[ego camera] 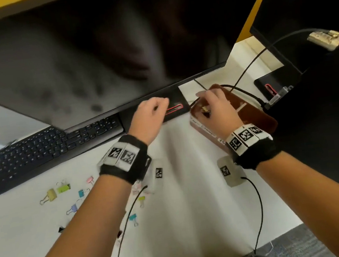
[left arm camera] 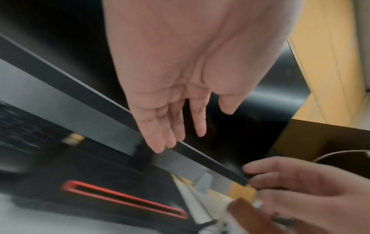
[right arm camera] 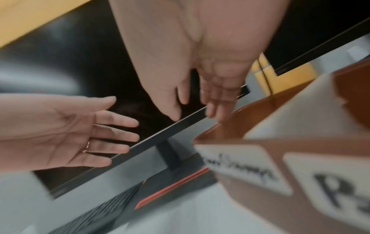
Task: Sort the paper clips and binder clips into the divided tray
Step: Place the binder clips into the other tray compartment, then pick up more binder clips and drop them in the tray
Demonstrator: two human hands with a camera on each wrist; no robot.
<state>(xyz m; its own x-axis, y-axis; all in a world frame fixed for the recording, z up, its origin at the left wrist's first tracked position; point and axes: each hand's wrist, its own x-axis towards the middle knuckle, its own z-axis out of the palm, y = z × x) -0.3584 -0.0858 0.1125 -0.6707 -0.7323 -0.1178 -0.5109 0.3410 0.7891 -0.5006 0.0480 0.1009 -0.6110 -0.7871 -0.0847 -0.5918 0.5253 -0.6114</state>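
Several coloured binder clips lie loose on the white desk at lower left, among them a yellow clip, a blue clip and a teal clip. The brown divided tray stands at the right, with white labels on its front wall. My right hand hovers over the tray's near-left corner; its fingers are extended and hold nothing visible. A small brass-coloured item shows beneath them. My left hand is beside it, over the monitor base, with its fingers straight and empty.
A large dark monitor overhangs the desk; its black base with a red slot sits under my left hand. A black keyboard lies to the left. A black cable runs behind the tray. A second monitor base stands at the right.
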